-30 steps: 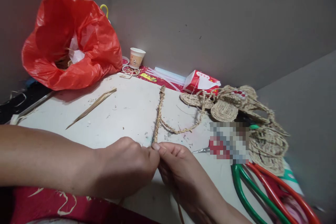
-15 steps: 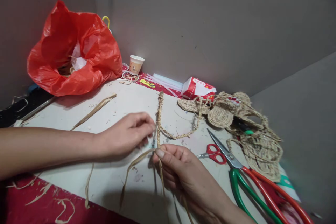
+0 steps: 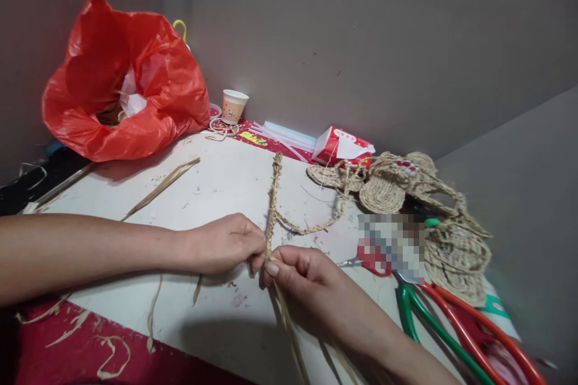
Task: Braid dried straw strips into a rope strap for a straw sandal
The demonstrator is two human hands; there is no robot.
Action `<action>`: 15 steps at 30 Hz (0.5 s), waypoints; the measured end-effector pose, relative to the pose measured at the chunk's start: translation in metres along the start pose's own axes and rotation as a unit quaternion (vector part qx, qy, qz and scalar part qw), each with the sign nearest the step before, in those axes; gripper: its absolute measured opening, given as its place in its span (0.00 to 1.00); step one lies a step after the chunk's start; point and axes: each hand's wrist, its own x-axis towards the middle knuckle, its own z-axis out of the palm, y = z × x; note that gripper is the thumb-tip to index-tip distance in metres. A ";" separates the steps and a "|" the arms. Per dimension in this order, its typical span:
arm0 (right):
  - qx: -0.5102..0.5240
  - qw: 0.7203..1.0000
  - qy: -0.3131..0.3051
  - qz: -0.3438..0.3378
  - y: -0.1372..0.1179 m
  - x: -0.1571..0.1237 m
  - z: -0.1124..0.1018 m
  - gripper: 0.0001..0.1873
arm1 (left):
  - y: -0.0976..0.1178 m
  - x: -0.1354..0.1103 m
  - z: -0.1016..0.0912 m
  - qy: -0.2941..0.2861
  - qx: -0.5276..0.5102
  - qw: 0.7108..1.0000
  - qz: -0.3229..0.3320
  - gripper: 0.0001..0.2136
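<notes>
A straw braid (image 3: 273, 198) stretches from the middle of the table toward me, with a thinner braided cord curving off its right side. At the near end of the braid, my right hand (image 3: 311, 280) is closed, thumb and fingers pinching it, and loose straw strands (image 3: 289, 325) hang down below. My left hand (image 3: 230, 245) is closed in a pinch just left of that same end. A straw strand's tip (image 3: 197, 290) shows beneath the left hand; the fingertips themselves are partly hidden. Both hands are almost touching.
Right: large shears with green and red handles (image 3: 451, 319), small red scissors (image 3: 377, 261) partly pixelated, woven straw pieces (image 3: 383, 192). Behind: a red tissue pack (image 3: 327, 144), a paper cup (image 3: 233, 108). Left: a red plastic bag (image 3: 171, 84) and a loose straw bundle (image 3: 162, 186).
My left hand has moved down and toward the braid's near end, its fingers closing there. The strand that stuck out to the left is now mostly hidden by that hand.
</notes>
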 end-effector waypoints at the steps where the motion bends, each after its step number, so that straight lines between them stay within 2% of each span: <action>1: -0.018 1.000 0.002 -0.007 -0.001 -0.001 0.000 0.17 | 0.001 0.000 0.000 -0.009 -0.007 1.000 -0.012 0.11; 4: -0.099 0.994 0.022 -0.039 -0.002 -0.003 0.001 0.15 | 0.002 -0.003 0.002 -0.034 -0.055 0.996 -0.058 0.08; 9: -0.255 0.961 0.063 -0.091 0.000 -0.005 0.005 0.15 | 0.000 -0.007 0.003 -0.059 -0.133 0.983 -0.110 0.09; 13: -0.350 0.929 0.099 -0.068 0.001 -0.007 0.008 0.16 | -0.007 -0.007 0.006 -0.022 -0.093 0.991 -0.095 0.10; 15: -0.382 0.918 0.096 -0.052 -0.001 -0.010 0.009 0.15 | -0.010 -0.007 0.006 0.002 -0.058 0.995 -0.076 0.11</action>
